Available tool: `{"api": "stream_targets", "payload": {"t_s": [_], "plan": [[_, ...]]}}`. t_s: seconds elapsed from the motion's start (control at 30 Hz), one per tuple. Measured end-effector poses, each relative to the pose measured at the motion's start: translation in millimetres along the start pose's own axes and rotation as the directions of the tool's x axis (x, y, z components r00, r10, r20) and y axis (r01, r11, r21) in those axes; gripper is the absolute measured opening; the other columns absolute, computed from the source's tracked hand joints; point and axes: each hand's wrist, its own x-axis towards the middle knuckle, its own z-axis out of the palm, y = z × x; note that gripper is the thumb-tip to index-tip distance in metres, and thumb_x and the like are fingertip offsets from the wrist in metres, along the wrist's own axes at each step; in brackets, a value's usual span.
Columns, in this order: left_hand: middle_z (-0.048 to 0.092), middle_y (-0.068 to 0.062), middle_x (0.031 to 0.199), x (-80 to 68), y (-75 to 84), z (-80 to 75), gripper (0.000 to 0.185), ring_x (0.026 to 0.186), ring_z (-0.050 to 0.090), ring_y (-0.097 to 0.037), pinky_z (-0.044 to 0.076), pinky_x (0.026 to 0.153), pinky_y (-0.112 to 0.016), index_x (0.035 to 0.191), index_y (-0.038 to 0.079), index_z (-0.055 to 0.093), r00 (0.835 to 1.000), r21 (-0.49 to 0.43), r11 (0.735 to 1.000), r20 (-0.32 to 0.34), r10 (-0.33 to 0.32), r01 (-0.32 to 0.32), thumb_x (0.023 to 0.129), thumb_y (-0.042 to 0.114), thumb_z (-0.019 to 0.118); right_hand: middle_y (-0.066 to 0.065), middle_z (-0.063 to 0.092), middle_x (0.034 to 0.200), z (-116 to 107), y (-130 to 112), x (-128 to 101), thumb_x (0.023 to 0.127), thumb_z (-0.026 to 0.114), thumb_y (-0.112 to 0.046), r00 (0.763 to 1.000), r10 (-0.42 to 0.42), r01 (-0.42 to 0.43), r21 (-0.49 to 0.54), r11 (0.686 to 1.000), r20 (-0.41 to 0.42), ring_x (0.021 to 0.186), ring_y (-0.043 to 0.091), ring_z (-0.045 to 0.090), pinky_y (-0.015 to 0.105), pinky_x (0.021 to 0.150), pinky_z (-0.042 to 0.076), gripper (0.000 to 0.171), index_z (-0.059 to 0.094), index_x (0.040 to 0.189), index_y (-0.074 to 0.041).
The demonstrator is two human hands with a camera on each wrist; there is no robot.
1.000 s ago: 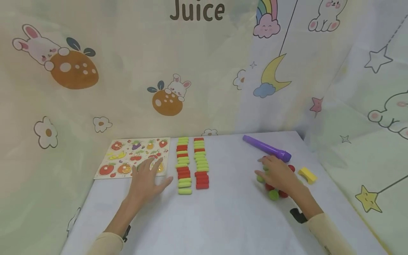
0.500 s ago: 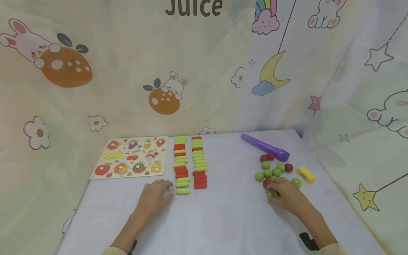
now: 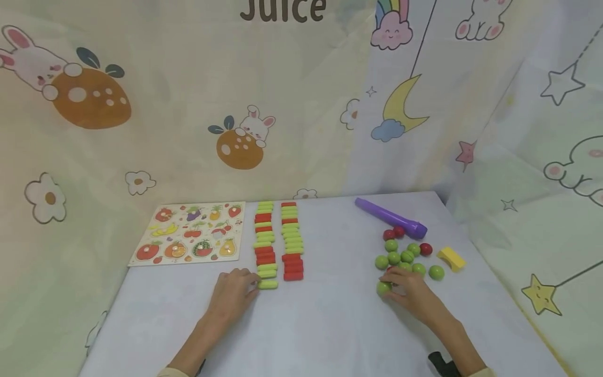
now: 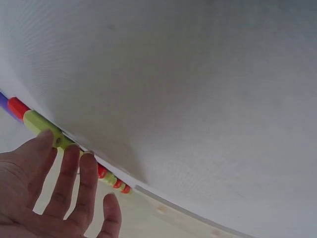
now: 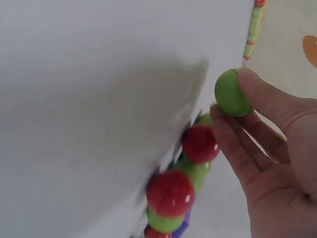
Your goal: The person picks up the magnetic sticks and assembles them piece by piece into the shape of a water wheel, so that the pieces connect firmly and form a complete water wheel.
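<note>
My right hand (image 3: 414,296) pinches a green ball (image 5: 230,93) between thumb and fingertips, at the near side of a cluster of red and green balls. The ball shows a thin seam in the right wrist view. My left hand (image 3: 231,296) has its thumb and fingertips around the left end of a light-green rod (image 3: 268,285), the nearest piece in the left column. That rod lies flat, slightly apart from the rest of its column. In the left wrist view the fingers partly hide the rod's end and the pieces behind it.
Red and green rods make a second column (image 3: 293,256) alongside. A fruit picture board (image 3: 188,234) lies at the left. Behind the balls is a purple tube-shaped stick (image 3: 388,215); a yellow arched block (image 3: 452,258) lies right of them. A printed cloth hangs behind the table.
My right hand has come nearer from over the balls and drawn a green one leftward from the cluster. My left hand has moved from above the board down to the nearest green rod.
</note>
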Motion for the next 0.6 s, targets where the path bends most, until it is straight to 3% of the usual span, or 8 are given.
{"api": "stream_targets", "payload": {"t_s": [0.1, 0.23, 0.37, 0.6], "plan": [[0.079, 0.000, 0.096, 0.8, 2.5, 1.4, 0.024, 0.088, 0.069, -0.019, 0.050, 0.079, -0.038, 0.103, 0.015, 0.084, 1.000, -0.001, 1.000, -0.001, 0.008, -0.008, 0.082, 0.014, 0.095, 0.014, 0.076, 0.113, 11.4, -4.8, 4.9, 0.076, 0.090, 0.011, 1.000, -0.005, 0.011, 0.220, 0.975, -0.028, 0.096, 0.027, 0.077, 0.039, 0.082, 0.065, 0.042, 0.077, 0.114, 0.002], [0.080, 0.002, 0.092, 1.0, 4.4, 3.8, 0.021, 0.081, 0.064, -0.014, 0.045, 0.075, -0.034, 0.098, 0.015, 0.084, 0.999, -0.015, 0.999, -0.023, 0.037, -0.037, 0.081, 0.012, 0.096, 0.017, 0.077, 0.112, 27.6, -12.3, 15.7, 0.081, 0.086, 0.011, 1.000, -0.012, 0.013, 0.430, 0.903, -0.005, 0.099, 0.029, 0.077, 0.041, 0.083, 0.065, 0.038, 0.076, 0.117, 0.003], [0.082, 0.002, 0.093, -0.3, 7.8, 5.5, 0.024, 0.080, 0.065, -0.013, 0.044, 0.071, -0.031, 0.099, 0.015, 0.086, 0.996, -0.013, 0.997, -0.046, 0.078, -0.079, 0.078, 0.009, 0.097, 0.017, 0.077, 0.114, 42.0, -17.2, 25.8, 0.083, 0.086, 0.008, 0.999, -0.033, 0.029, 0.472, 0.881, 0.001, 0.103, 0.031, 0.076, 0.039, 0.085, 0.065, 0.038, 0.075, 0.119, 0.004], [0.080, 0.003, 0.092, -5.4, 22.9, 6.2, 0.023, 0.085, 0.068, -0.012, 0.045, 0.072, -0.030, 0.096, 0.014, 0.086, 0.997, -0.068, 0.995, 0.011, 0.076, -0.075, 0.077, 0.004, 0.096, 0.011, 0.079, 0.113, 57.7, -18.4, 33.8, 0.080, 0.089, 0.006, 0.997, -0.065, 0.073, 0.388, 0.919, -0.034, 0.105, 0.029, 0.076, 0.033, 0.090, 0.063, 0.036, 0.079, 0.115, 0.001]]}}
